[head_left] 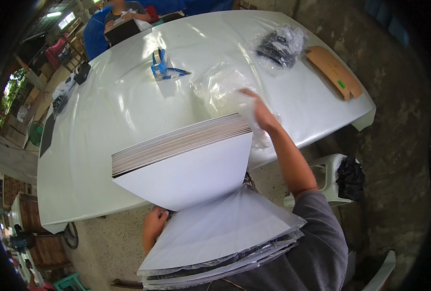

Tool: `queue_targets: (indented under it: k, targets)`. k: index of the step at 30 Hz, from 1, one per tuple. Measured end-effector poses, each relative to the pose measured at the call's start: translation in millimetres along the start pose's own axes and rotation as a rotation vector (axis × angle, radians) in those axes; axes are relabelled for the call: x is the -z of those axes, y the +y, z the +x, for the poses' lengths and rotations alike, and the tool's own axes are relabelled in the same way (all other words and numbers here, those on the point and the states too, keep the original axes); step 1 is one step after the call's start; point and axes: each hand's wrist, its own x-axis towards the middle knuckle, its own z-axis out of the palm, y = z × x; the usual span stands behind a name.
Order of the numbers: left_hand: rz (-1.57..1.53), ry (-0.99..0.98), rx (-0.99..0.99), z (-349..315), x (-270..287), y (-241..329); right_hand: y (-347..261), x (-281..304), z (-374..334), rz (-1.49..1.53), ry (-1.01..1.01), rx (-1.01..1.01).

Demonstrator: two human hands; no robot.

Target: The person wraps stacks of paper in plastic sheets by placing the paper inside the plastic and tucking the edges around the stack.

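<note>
1. White sheet stack (176,145): rests tilted at the table's (104,121) near edge, above bagged sheets (215,242).
2. Left hand (155,225): fingers curled, gripping the stack's lower corner.
3. Right hand (259,109): closed on a clear plastic bag (220,85) behind the stack.

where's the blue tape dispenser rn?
Head view: the blue tape dispenser stands on the white table, upper middle, left of the clear plastic bags that the right hand reaches into.

You wear a grey short-sleeved shirt; its sleeve (322,228) ends above the right elbow. Both forearms are bare. Your left hand (155,225) and right hand (259,109) are ungloved.
</note>
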Motion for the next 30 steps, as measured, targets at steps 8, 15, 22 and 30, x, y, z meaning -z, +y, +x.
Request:
queue_targets:
  k: [8,15,22,30]
  targets:
    - [0.021,-0.029,-0.037,5,-1,-7,3,17,70,-1.139,-0.448,0.105]
    - [-0.022,0.016,-0.088,6,0,0,-68,53,170,-0.118,0.697,0.35]
    - [0.091,-0.039,0.007,-5,5,-1,-93,68,171,0.329,0.429,0.062]
    - [0.078,-0.036,-0.053,1,2,7,-72,34,158,-0.048,0.437,0.113]
